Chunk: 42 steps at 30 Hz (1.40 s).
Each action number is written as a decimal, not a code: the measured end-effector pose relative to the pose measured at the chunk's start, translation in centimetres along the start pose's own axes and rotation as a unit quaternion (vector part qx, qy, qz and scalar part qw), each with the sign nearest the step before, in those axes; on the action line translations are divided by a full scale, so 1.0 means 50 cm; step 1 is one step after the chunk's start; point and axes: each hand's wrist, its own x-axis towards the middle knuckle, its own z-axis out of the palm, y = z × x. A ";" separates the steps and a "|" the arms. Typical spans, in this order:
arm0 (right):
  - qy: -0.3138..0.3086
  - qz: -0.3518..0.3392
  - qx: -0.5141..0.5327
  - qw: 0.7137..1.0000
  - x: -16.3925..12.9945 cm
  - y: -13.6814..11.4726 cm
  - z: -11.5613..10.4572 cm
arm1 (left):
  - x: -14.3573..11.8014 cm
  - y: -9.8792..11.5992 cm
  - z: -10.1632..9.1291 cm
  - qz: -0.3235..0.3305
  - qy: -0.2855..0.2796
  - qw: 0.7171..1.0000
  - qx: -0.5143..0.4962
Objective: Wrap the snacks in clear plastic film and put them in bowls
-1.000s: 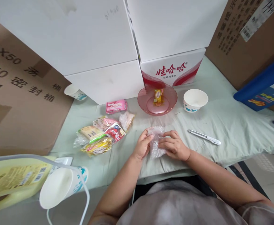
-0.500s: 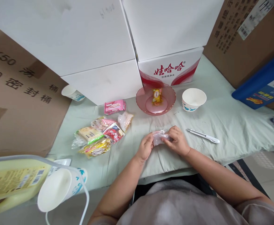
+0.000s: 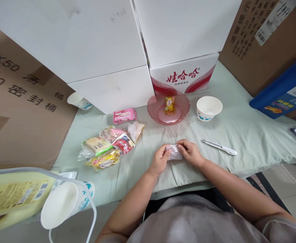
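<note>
Between my hands is a small clear plastic snack packet [image 3: 174, 153], crinkled and whitish; its contents cannot be made out. My left hand [image 3: 160, 158] pinches its left end, thumb on top. The right end is gripped by the fingertips of my right hand [image 3: 190, 152]. Beyond them stands a pink glass bowl [image 3: 154, 109] with a yellow-wrapped snack [image 3: 170, 104] inside. To the right of my right hand lies a white utility knife [image 3: 219, 147]. Off to the left sits a pile of wrapped snacks [image 3: 107, 145], with a pink packet [image 3: 124, 115] behind it.
A white paper bowl [image 3: 209, 108] stands right of the glass bowl. White cartons [image 3: 107, 91] rise behind the cloth-covered surface [image 3: 138, 175]. A blue bottle [image 3: 284, 91] is at the right, and another paper bowl [image 3: 59, 206] lies tilted at the left front beside a yellow jug [image 3: 16, 202].
The fingers of both hands have shifted on the packet. It sits slightly lower and shows more clear, crinkled plastic; the pink tint at its top edge no longer shows.
</note>
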 end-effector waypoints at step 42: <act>0.160 -0.085 -0.415 0.892 -0.048 0.057 -0.236 | 0.017 0.021 -0.050 0.191 0.114 0.898 0.378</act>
